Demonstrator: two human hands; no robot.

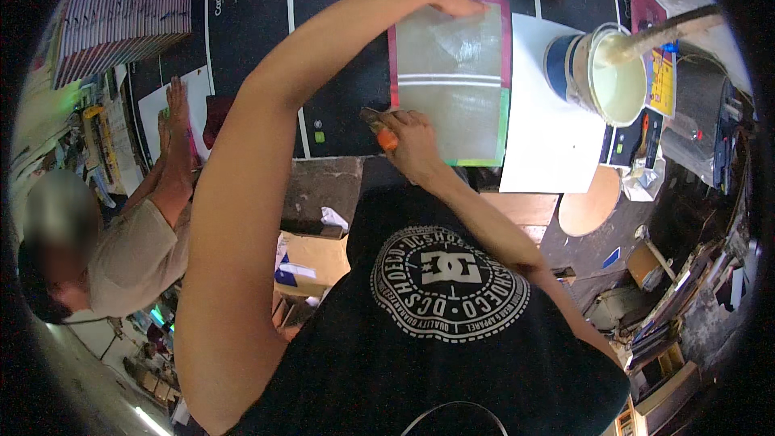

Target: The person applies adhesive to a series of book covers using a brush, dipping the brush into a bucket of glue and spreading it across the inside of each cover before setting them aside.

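A greyish rectangular board with pink and green edges and two white stripes lies in front of me on the dark table. My left hand reaches across to its far edge, fingers stretched out and resting near the top edge. Close to the board's near left side, my right hand is closed around a scraper with an orange handle. The scraper's metal blade points left and away from me, just beside the pink edge. Part of the handle is hidden in my fingers.
A white sheet lies to the right, with a bucket of pale paste and a brush standing in it. At the far left is a tall stack of books. A co-worker's hands rest on the table at the left.
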